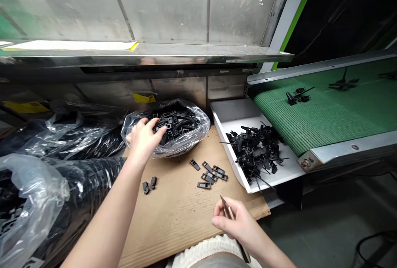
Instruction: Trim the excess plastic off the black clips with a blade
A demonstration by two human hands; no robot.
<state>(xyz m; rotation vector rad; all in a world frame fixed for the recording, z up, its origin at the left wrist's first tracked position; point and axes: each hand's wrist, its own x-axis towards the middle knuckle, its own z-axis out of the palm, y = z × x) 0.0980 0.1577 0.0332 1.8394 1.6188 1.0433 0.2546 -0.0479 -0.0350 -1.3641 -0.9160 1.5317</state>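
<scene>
Here, at the lower right of the frame, the right hand point(231, 218) closes around a knife point(226, 206), its pointed tip up and to the left, the handle running down toward the bottom edge. The left hand point(145, 139), left of centre, has its fingers and thumb spread wide over the left side of a clear bag point(204, 127); whether the fingertips touch the black clips point(178, 121) filling it cannot be told.

Below the bag, near the centre, a loose group of clips point(212, 175) lies flat on the brown board point(173, 222), some touching. Two small pieces point(153, 183) lie side by side to their left, near the left forearm.

Right of the board, a white tray point(228, 113) holds a heap of black mouldings point(260, 150), a few thin stems sticking out over its edges. At the right of the frame, a green belt point(344, 111) ends above the tray, carrying more mouldings point(299, 96). Dark-filled bags point(89, 185) crowd the left side; a metal shelf point(192, 51) crosses the upper part.
</scene>
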